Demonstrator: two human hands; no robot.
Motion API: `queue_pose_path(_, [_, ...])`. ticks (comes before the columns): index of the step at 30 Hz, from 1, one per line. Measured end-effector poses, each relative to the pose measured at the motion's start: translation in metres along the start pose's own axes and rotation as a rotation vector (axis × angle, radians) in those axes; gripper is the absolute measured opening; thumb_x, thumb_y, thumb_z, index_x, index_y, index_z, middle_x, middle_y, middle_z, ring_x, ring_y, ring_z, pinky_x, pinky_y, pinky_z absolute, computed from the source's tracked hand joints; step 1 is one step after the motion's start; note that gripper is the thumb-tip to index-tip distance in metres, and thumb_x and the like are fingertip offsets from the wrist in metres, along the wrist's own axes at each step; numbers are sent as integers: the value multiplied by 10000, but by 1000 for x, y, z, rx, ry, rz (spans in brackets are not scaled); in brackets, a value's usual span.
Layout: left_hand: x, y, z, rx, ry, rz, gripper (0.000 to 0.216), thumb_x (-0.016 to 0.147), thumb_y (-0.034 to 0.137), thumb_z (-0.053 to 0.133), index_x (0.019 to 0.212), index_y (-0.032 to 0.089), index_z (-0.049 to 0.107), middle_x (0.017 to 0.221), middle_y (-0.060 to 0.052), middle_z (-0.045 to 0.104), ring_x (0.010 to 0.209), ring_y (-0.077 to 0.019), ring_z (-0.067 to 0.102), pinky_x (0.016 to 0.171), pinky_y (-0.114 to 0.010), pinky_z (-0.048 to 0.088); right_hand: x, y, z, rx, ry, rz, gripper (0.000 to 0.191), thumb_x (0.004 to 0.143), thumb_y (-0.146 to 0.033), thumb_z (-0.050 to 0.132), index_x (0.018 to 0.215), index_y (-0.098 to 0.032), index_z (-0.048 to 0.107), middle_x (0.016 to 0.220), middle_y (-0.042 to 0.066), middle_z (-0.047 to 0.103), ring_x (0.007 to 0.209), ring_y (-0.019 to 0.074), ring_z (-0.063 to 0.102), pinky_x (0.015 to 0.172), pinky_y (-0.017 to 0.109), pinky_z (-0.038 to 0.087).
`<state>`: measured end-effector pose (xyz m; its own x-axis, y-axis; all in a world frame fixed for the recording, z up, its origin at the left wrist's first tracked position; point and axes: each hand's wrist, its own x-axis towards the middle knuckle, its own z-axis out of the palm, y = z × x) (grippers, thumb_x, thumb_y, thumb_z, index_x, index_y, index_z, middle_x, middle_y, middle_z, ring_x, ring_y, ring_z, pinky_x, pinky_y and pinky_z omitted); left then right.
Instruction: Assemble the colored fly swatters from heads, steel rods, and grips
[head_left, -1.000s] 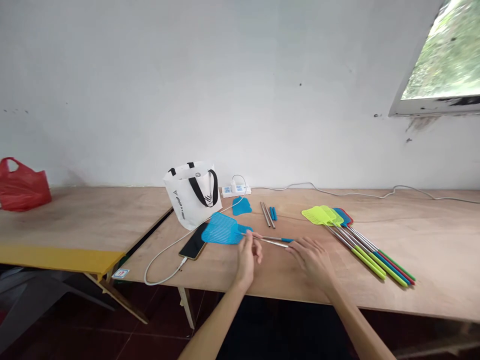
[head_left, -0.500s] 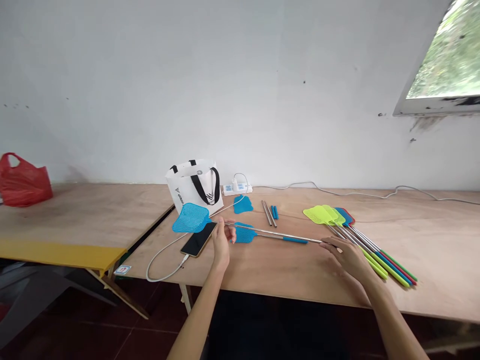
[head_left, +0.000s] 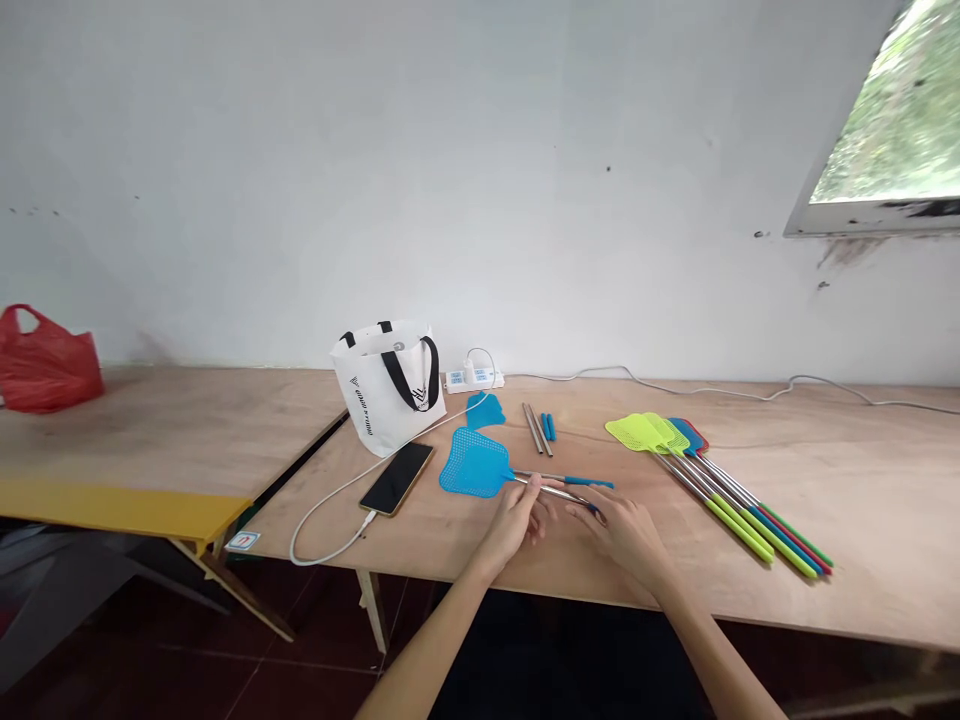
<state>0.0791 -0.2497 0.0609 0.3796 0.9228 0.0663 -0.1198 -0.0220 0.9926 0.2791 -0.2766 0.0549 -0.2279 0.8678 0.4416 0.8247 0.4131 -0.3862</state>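
Observation:
A blue fly swatter (head_left: 474,465) is held between my hands, its mesh head pointing left. My left hand (head_left: 517,520) is closed round the metal rod just behind the head. On the handle end my right hand (head_left: 619,530) has its fingers wrapped, covering most of the grip. A second blue fly swatter lies just behind, its blue handle (head_left: 589,482) showing while the held head covers its own. Beyond are loose blue swatter heads (head_left: 486,411), metal tubes (head_left: 537,430) and short blue grips (head_left: 549,427).
Several fly swatters with yellow-green heads (head_left: 636,432) and others in blue and red lie to the right. A phone (head_left: 397,478) on a white cable, a white tote bag (head_left: 386,400) and a power strip (head_left: 474,379) are at left. A red bag (head_left: 49,365) sits farther left.
My hands have come closer together, left moving right and right moving left. The held swatter's rod now looks much shorter, and its head has shifted right, off the phone, over the second swatter.

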Motion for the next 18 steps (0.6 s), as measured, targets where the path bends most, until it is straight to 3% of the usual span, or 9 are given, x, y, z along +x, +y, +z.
queue_pose_path(4, [1,-1,-8,78,93,-73,772,876,805,422,1095,124,712,700,-53,678,410,-96,490,358,-190,303,2,17,2,31,36,-7,319,1040,-419,413,1177,-306,679,1121,43,732,983,220,688,821,341,517])
queue_pose_path(7, [-3,-4,-10,307,-75,-143,769,900,794,379,887,126,760,593,-48,650,395,-105,461,401,-219,298,2,26,14,-56,55,-35,294,1033,-373,434,1143,-280,690,1079,61,725,990,232,661,870,377,478])
queue_pose_path(9, [-6,-5,-10,479,-215,-93,695,923,739,424,780,153,771,584,-45,661,441,-119,497,478,-237,350,0,28,22,-114,55,-64,283,1029,-362,452,1163,-282,689,1122,69,715,1032,240,644,911,404,454])
queue_pose_path(11, [-8,-4,-9,610,-250,13,612,951,664,460,735,181,767,584,-30,667,500,-139,542,549,-247,378,-2,27,28,-140,56,-101,289,1033,-358,455,1218,-295,668,1203,68,691,1098,243,623,974,435,426])
queue_pose_path(14, [-8,-3,-7,709,-142,157,552,998,565,442,714,198,743,547,-10,630,541,-162,571,600,-261,374,-3,24,30,-151,78,-139,309,1042,-338,432,1268,-303,641,1233,67,668,1122,240,607,999,439,414])
queue_pose_path(18, [-6,-6,-5,757,-28,246,531,1018,512,420,708,210,728,554,-14,634,558,-188,584,619,-279,361,-3,22,27,-175,91,-137,314,1047,-324,404,1223,-297,663,1100,67,682,1017,234,624,914,400,452])
